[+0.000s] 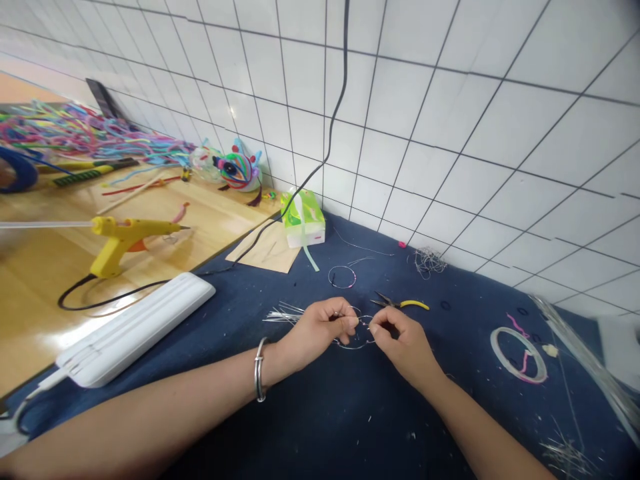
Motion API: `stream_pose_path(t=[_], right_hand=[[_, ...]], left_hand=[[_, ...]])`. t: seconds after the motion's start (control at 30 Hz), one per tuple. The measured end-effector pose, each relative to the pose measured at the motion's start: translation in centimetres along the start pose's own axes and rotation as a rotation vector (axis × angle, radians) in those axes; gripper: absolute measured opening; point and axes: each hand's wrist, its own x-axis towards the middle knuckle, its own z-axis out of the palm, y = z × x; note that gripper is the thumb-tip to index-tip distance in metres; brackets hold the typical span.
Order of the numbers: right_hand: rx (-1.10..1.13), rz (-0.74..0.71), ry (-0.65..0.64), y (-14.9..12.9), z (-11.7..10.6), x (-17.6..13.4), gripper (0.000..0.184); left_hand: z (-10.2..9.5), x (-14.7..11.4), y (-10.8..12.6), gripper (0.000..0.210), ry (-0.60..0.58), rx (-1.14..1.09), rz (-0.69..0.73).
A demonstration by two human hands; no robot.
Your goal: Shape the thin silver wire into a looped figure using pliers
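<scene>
Between my two hands hangs a thin wire ring (354, 347) with small beads on it. My left hand (320, 327), with a silver bangle at the wrist, pinches the wire at its left side. Thumb and forefinger of my right hand (400, 339) close on the wire at the right side. Fingers hide parts of the wire. A second beaded wire ring (342, 268) lies on the dark blue cloth just beyond. Yellow-handled pliers (400, 302) rest behind my right hand. A bundle of straight wires (284, 314) lies by my left hand.
A white power strip (137, 330) and a yellow glue gun (125, 240) are at left. A tissue pack (303, 219) stands near the tiled wall (400, 120). Tangled wire (429, 262), a tape roll (518, 355) and long clear sticks (590, 363) lie to the right.
</scene>
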Motion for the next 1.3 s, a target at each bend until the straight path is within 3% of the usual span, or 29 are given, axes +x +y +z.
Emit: stream_pose_path(t=[0.17, 0.37, 0.7, 1.3], right_hand=[[-0.017, 0.014, -0.035, 0.4, -0.2, 0.1, 0.01], [0.001, 0.055, -0.145, 0.5, -0.6, 0.3, 0.012], [0.09, 0.061, -0.063, 0.4, 0.7, 0.0, 0.008], [0.032, 0.035, -0.132, 0.0, 0.1, 0.0, 0.008]], left_hand=[[0.0, -0.1, -0.1, 0.014, 0.045, -0.039, -0.021], [-0.1, -0.1, 0.1, 0.015, 0.017, -0.077, -0.058], [-0.1, 0.0, -0.3, 0.017, -0.035, 0.012, -0.034], [0.5, -0.6, -0.2, 0.012, -0.025, -0.037, -0.004]])
